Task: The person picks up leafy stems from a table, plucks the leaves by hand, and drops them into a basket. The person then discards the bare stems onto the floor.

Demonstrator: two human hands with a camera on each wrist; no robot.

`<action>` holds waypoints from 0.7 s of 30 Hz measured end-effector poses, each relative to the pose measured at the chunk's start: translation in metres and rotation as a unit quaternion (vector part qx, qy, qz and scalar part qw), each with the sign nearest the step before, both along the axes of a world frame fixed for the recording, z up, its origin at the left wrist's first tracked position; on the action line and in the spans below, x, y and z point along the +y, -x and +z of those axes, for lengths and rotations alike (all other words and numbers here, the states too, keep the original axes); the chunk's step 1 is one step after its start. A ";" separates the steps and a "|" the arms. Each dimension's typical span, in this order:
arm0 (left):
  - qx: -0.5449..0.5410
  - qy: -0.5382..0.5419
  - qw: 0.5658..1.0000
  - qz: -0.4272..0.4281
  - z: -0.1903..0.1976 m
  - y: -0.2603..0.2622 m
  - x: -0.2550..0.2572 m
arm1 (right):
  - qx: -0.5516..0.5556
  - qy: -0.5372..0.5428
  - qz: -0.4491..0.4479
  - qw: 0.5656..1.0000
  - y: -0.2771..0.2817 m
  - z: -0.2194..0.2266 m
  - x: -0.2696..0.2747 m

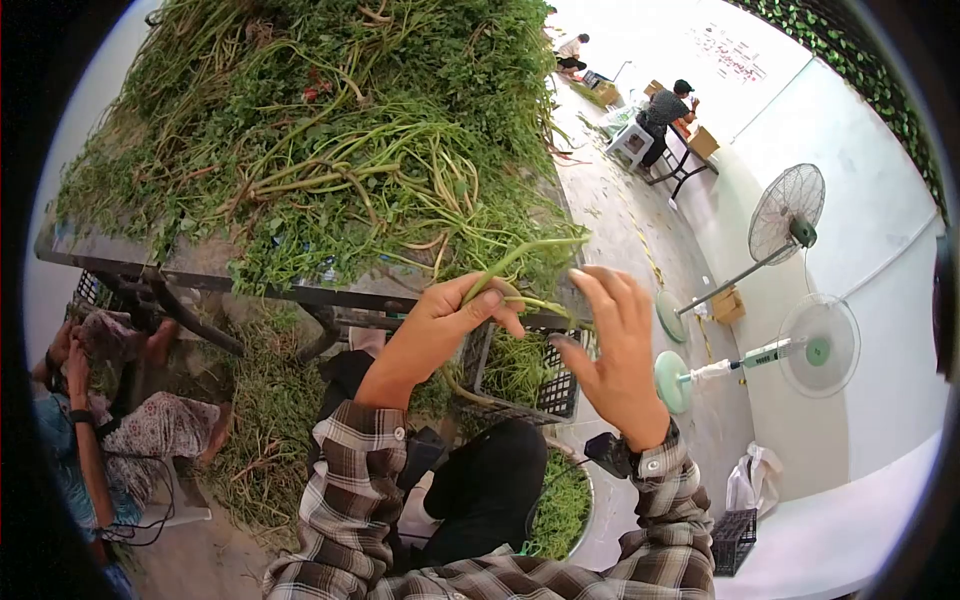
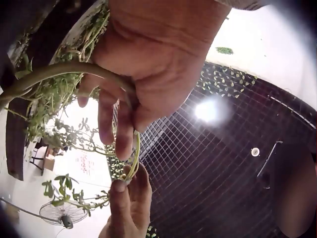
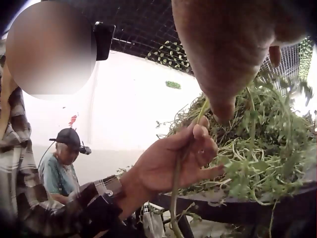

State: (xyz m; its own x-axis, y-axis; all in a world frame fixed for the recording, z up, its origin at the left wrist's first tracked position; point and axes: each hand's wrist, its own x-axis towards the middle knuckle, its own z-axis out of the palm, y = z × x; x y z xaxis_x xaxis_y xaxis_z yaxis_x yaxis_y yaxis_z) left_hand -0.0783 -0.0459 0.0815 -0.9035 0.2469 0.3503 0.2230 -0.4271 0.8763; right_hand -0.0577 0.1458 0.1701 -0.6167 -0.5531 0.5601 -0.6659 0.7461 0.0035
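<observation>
Between thumb and curled fingers, the left hand [image 1: 430,325] [image 2: 153,64] [image 3: 163,166] grips a long green stem [image 1: 515,255] [image 2: 64,68] [image 3: 176,198]. Thinner green shoots run from it toward the right hand [image 1: 622,350] [image 2: 130,210] [image 3: 233,49]. In the left wrist view the right thumb and fingers pinch a thin shoot, with a leafy sprig [image 2: 64,191] hanging off to one side. Both hands are in front of the table edge, beside a large heap of leafy stems [image 1: 370,130] [image 3: 262,139].
Below the hands are a black crate [image 1: 560,385] with greens and a round tub [image 1: 590,500] of cut greens. Loose stems [image 1: 265,420] cover the floor at left, near a seated person [image 1: 150,430]. Fans [image 1: 790,215] stand at right; other people sit farther back.
</observation>
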 end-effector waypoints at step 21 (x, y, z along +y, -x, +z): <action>-0.089 0.024 0.993 0.070 0.002 -0.003 -0.001 | -0.286 0.044 0.041 0.956 0.015 -0.018 -0.005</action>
State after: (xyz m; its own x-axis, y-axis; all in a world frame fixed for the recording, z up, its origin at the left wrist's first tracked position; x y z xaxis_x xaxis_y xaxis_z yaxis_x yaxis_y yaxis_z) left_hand -0.0749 -0.0471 0.0839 -0.9767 0.1278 0.1725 0.1165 -0.3592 0.9260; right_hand -0.0725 0.1403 0.1517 -0.7926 -0.5791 0.1908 -0.5966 0.6718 -0.4391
